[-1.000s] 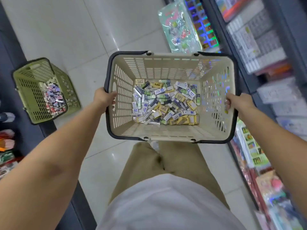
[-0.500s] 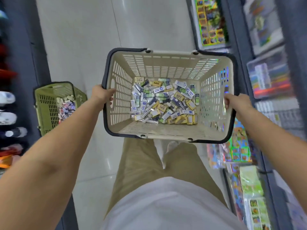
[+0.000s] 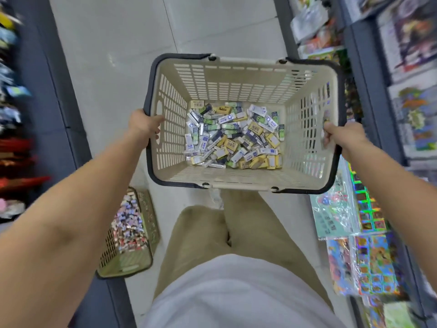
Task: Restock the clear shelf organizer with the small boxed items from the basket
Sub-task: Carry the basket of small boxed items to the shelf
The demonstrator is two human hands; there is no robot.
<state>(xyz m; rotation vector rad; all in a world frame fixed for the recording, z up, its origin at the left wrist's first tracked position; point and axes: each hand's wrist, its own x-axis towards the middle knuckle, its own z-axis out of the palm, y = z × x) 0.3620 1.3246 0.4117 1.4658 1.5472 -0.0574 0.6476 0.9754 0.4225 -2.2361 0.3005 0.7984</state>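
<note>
beige slotted plastic basket with a dark rim [image 3: 236,84] is held level in front of the person, above the pale tiled floor [image 3: 113,55] of a shop aisle. the left hand [image 3: 144,124] grips the left rim, fingers curled over the edge and fingertips lying against the inside of the slotted wall. the right hand [image 3: 343,136] grips the right rim the same way, fingers wrapped round the edge and pressed close together. the small boxed items [image 3: 233,136], yellow, white, blue and green, lie in a loose heap across the basket's bottom, none of them in either hand. below the left forearm an olive-green slotted plastic basket [image 3: 127,259] sits on the floor beside dark shelving, holding a jumble of small mixed packets. on the right, dark shelves carry glossy holographic packs [image 3: 369,209] in clear wrapping. goods on the left shelves are too blurred to tell.
</note>
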